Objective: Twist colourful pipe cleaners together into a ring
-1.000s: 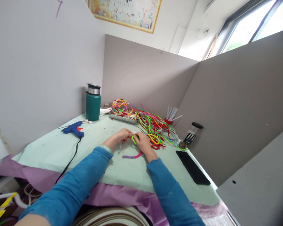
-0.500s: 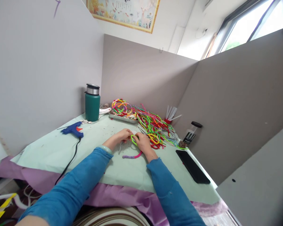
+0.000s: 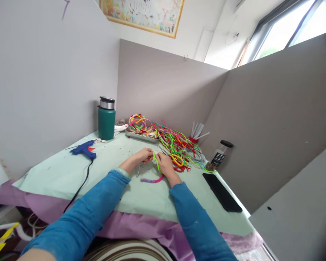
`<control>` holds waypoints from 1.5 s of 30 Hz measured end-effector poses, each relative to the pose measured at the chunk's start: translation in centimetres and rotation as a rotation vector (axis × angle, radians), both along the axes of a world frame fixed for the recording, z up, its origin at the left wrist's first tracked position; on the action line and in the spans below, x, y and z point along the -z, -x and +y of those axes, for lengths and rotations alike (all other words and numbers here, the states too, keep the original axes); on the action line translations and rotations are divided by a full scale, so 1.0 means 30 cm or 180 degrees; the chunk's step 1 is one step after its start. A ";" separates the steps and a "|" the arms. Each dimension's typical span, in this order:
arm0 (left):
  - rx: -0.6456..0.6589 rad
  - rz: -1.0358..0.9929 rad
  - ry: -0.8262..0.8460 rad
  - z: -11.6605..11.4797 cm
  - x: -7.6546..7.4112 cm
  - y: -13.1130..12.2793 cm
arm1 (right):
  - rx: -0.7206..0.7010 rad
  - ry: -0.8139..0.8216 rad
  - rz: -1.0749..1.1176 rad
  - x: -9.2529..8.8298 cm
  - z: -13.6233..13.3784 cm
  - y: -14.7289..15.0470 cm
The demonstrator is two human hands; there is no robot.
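Observation:
My left hand (image 3: 140, 157) and my right hand (image 3: 165, 164) meet over the pale green table cover (image 3: 57, 170), both pinched on a lime green pipe cleaner (image 3: 156, 162) that runs between them. Under my right hand lies a pink and purple pipe cleaner (image 3: 152, 179). A thin metal tool (image 3: 138, 169) lies just below my left hand. A big heap of coloured pipe cleaners (image 3: 176, 145) spreads right behind my hands.
A blue glue gun (image 3: 83, 149) with a black cord lies at left, a green flask (image 3: 106, 118) behind it. A metal tray (image 3: 141, 136) holds coiled pipe cleaners. White sticks (image 3: 197, 130), a dark-lidded jar (image 3: 220, 154) and a black phone (image 3: 221, 192) sit at right. Grey partitions wall the desk.
The green pipe cleaner was a loop beside my right hand; now it is pulled into a straighter strand between the two hands. The hands barely shifted.

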State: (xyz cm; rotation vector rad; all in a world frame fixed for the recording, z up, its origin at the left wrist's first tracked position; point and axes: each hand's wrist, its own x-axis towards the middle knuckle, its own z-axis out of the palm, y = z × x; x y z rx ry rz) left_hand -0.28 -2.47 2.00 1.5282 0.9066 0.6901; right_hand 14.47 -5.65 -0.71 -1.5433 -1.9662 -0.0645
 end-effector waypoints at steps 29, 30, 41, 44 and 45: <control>-0.0024 0.0461 -0.0931 0.020 0.024 0.003 | -0.0393 0.0367 0.1449 0.018 0.037 -0.009; -0.0052 0.0445 -0.0908 0.021 0.026 0.002 | -0.0372 0.0336 0.1431 0.016 0.035 -0.007; 0.0134 0.0328 -0.0996 0.005 0.024 -0.001 | -0.0311 0.0435 0.2223 0.029 0.057 -0.021; 0.0161 0.0356 -0.0937 -0.007 0.015 -0.003 | -0.0411 0.0437 0.2485 0.027 0.059 -0.020; 0.0161 0.0387 -0.0911 -0.011 0.012 -0.004 | -0.0425 0.0438 0.2570 0.026 0.058 -0.019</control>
